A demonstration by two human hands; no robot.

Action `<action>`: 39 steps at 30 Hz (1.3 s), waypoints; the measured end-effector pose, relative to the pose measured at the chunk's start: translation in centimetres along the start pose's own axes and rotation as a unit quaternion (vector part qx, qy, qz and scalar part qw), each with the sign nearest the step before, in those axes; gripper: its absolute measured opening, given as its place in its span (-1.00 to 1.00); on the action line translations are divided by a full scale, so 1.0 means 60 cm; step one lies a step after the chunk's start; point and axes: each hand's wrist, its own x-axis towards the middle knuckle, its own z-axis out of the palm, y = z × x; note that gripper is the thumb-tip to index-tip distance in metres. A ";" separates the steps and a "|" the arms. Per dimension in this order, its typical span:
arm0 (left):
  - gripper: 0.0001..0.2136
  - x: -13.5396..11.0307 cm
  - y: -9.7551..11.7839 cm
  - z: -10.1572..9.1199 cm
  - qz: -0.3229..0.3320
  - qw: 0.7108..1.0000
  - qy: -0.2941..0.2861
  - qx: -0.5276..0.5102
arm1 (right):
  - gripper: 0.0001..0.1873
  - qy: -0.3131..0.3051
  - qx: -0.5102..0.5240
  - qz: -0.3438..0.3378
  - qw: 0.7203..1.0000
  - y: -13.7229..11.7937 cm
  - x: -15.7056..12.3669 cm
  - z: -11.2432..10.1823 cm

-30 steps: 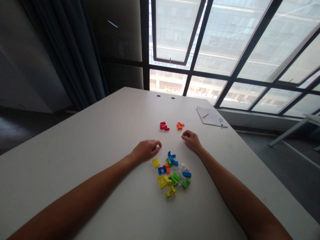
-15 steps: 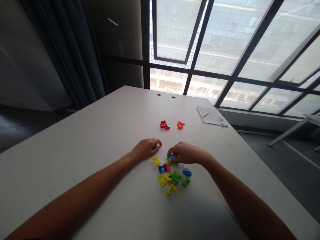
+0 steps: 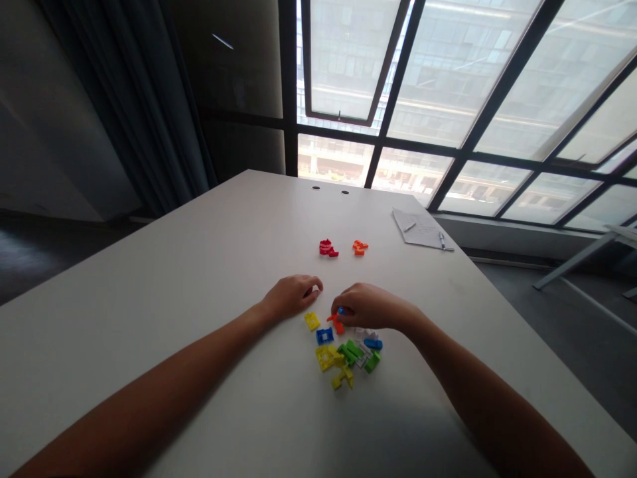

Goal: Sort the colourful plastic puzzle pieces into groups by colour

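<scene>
My right hand (image 3: 365, 305) is bent over the far side of a pile of coloured plastic pieces. Its fingers are closed on an orange plastic piece (image 3: 338, 325), and a bit of blue shows beside the fingertips. My left hand (image 3: 296, 294) rests on the table with loosely curled fingers, thumb apart, holding nothing. Nearest to it lies a yellow square piece (image 3: 312, 321). A blue square piece (image 3: 324, 336) sits just beyond that. Green pieces (image 3: 351, 352), a blue bar-shaped piece (image 3: 373, 344), whitish pieces and several more yellow ones (image 3: 343, 378) lie closer to me.
Farther off on the white table (image 3: 239, 232) are a small group of red pieces (image 3: 326, 248) and one of orange pieces (image 3: 359, 248). A sheet of paper (image 3: 421, 229) with two pens lies near the right edge. Windows stand behind the table.
The orange piece has shifted away from the blue square and is tilted at my right fingertips. The green piece by those fingers is out of sight. My left hand stays put.
</scene>
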 end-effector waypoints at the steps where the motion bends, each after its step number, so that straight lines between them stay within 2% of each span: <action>1: -0.81 0.000 0.000 0.000 -0.002 1.000 -0.002 0.000 | -0.83 0.017 0.006 0.002 1.000 0.004 -0.003 -0.007; 4: -0.79 0.000 0.001 -0.001 -0.009 1.000 -0.007 0.001 | -0.83 0.076 0.011 0.037 0.996 0.031 -0.015 -0.026; 8: -0.78 0.000 -0.001 -0.001 -0.009 1.000 -0.010 0.003 | -0.83 0.162 -0.023 0.153 0.975 0.110 -0.034 -0.029; 12: -0.80 0.001 -0.003 0.001 -0.008 1.000 -0.006 0.006 | -0.82 0.192 -0.071 0.294 0.934 0.196 -0.048 0.000; 15: -0.81 0.001 -0.004 0.002 -0.009 1.000 -0.005 0.006 | -0.79 0.194 -0.080 0.345 0.915 0.231 -0.048 0.030; 18: -0.81 0.001 -0.003 0.001 -0.009 1.000 -0.008 0.005 | -0.66 0.240 -0.082 0.368 0.895 0.240 -0.042 0.047; 21: -0.82 0.001 -0.003 0.001 -0.009 1.000 -0.008 0.003 | -0.69 0.260 -0.092 0.358 0.892 0.234 -0.037 0.046; 24: -0.82 0.001 -0.003 0.001 -0.008 1.000 -0.009 0.002 | -0.79 0.233 -0.105 0.334 0.907 0.223 -0.037 0.038; 27: -0.82 0.001 -0.004 0.002 -0.008 1.000 -0.010 0.001 | -0.79 0.185 -0.106 0.314 0.925 0.215 -0.034 0.037; 31: -0.82 0.001 -0.004 0.001 -0.007 1.000 -0.010 0.005 | -0.56 0.145 -0.104 0.290 0.940 0.215 -0.026 0.049; 35: -0.82 0.000 -0.003 0.000 -0.005 1.000 -0.011 0.004 | -0.29 0.132 -0.122 0.300 0.937 0.221 -0.022 0.065; 39: -0.81 0.000 -0.001 -0.001 -0.011 1.000 -0.012 0.006 | -0.25 0.165 -0.126 0.315 0.926 0.222 -0.017 0.078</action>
